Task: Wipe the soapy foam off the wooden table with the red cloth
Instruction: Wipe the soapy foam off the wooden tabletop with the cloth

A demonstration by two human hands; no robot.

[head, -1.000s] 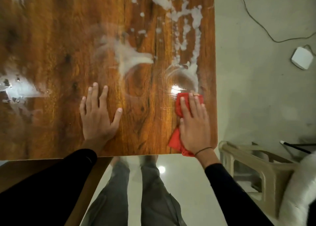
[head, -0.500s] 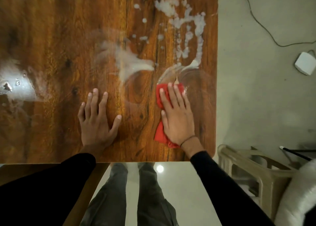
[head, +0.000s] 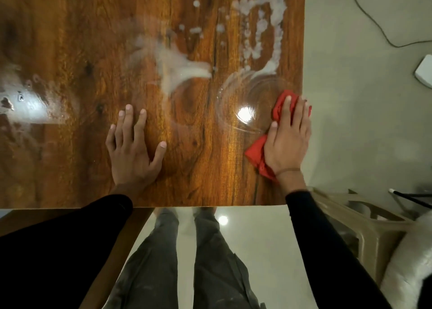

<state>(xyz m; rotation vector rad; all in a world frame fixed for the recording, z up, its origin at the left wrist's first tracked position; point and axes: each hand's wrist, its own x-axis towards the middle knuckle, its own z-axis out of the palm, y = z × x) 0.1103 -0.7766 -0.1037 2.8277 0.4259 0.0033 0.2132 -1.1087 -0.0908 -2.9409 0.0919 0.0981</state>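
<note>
Two patches of foam: thick white soapy foam [head: 268, 26] sits toward the far right corner of the worktop [head: 70, 40]; a thinner smeared streak [head: 180, 65] lies nearer the middle.
Red cloth: the red cloth [head: 257, 154] lies bunched flat at the right edge of the worktop, partly hidden under the palm, one corner poking out toward the near edge.
Right hand: the right hand [head: 288, 140] presses the cloth down, fingers [head: 286, 107] straight and close together, not curled round it.
Change: half a second ago the cloth was further in from the right edge; it has swung back out, leaving curved wet arcs [head: 247, 103] beside it.
Meaning: judging by those arcs, the near right area is wiped but still wet, and the heavy foam beyond it is untouched, so most of the job remains.
Left hand: the left hand [head: 133, 149] rests flat near the near edge, fingers spread, unmoved.
Off the worktop: a beige plastic stool [head: 350, 217] stands by the near right corner.
</note>
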